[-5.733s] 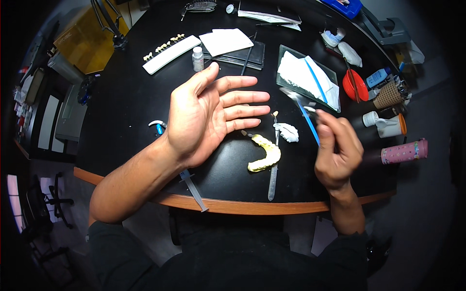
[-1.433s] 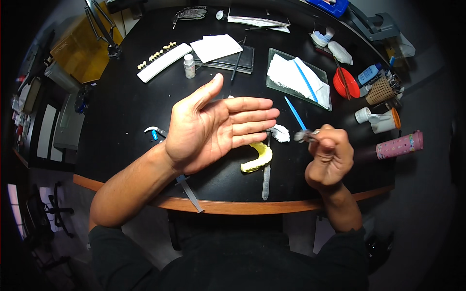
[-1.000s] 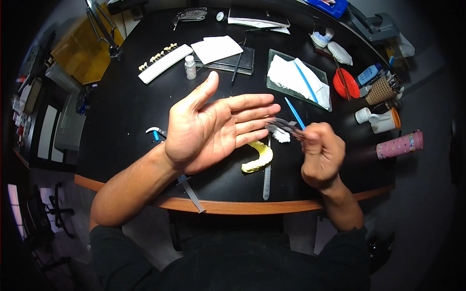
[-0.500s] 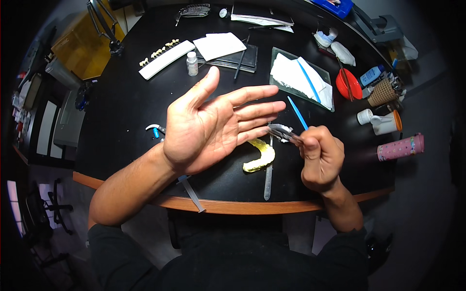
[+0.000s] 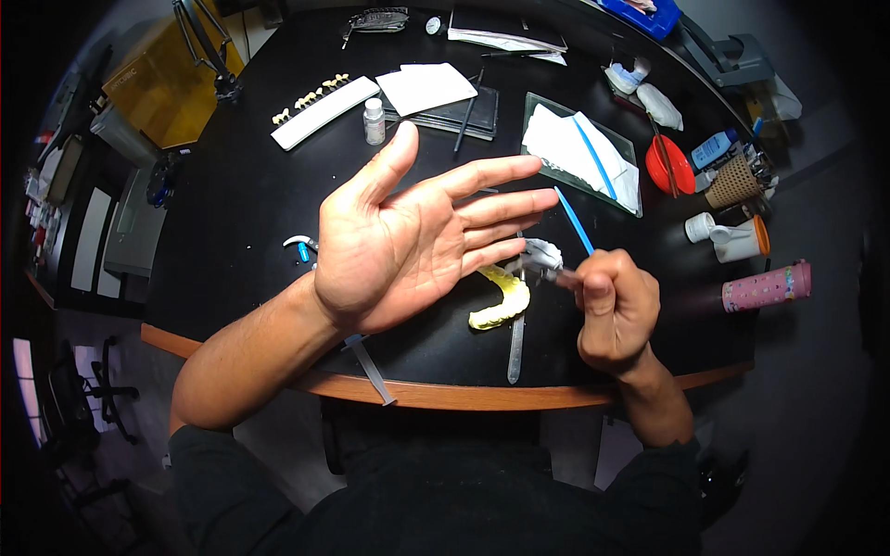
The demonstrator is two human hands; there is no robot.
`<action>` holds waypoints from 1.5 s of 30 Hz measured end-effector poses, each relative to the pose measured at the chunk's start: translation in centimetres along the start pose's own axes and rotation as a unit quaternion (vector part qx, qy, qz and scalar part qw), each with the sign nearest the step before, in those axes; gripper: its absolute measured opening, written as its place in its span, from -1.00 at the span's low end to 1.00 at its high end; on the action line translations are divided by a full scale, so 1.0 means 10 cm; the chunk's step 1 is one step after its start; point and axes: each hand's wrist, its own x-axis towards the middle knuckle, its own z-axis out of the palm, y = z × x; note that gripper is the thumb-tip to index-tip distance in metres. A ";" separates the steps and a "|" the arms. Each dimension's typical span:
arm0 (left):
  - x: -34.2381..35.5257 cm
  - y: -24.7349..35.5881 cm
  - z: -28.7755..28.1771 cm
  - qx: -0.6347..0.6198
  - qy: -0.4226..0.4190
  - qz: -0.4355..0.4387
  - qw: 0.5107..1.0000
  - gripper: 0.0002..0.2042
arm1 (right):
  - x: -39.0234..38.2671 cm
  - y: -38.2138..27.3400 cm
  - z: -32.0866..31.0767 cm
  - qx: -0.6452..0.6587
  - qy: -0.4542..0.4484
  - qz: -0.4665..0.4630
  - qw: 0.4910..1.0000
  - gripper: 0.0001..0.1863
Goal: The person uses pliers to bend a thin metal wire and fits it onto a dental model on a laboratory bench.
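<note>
My left hand [image 5: 399, 222] is raised over the table, palm up, fingers stretched out and holding nothing. In a fist, my right hand [image 5: 619, 301] grips a slim tool [image 5: 561, 278], its far end smeared by motion near the left fingertips. A blue stick [image 5: 577, 222] runs up from behind the right fist; whether it is held or lies on the table I cannot tell. Under the left fingers sits a yellow horseshoe-shaped dental piece [image 5: 503, 304], partly hidden. Beside it are a flat metal spatula [image 5: 515, 352] and a whitish lump [image 5: 542, 252].
A syringe [image 5: 373, 371] lies at the front edge. Behind are a small bottle [image 5: 374, 122], a white tooth holder [image 5: 324, 113] and a glass slab [image 5: 547, 176] with paper. On the right stand a red bowl [image 5: 681, 167], a white cup [image 5: 742, 239] and a pink bottle [image 5: 768, 285].
The tool's far end in my right fist has shifted and blurred. Both hands keep nearly the same place; the whole scene has slid slightly rightward in view.
</note>
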 end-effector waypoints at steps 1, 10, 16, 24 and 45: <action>0.00 0.00 0.01 0.000 0.001 0.002 1.000 -0.04 | 0.02 0.02 0.00 0.001 -0.002 -0.001 1.000 -0.80; 0.02 -0.01 0.00 -0.008 -0.002 0.002 1.000 -0.04 | 0.05 0.08 0.04 -0.070 -0.112 -0.034 0.991 -0.81; 0.00 -0.01 0.00 -0.016 -0.013 0.006 1.000 -0.03 | 0.05 0.05 0.05 -0.050 -0.048 -0.012 0.998 -0.80; 0.02 0.00 0.00 -0.019 0.000 0.008 1.000 -0.01 | 0.05 0.05 -0.01 -0.053 0.015 0.006 0.998 -0.75; 0.02 -0.01 0.00 -0.045 0.001 0.010 0.999 -0.04 | 0.05 0.07 -0.05 -0.112 0.087 0.035 0.989 -0.69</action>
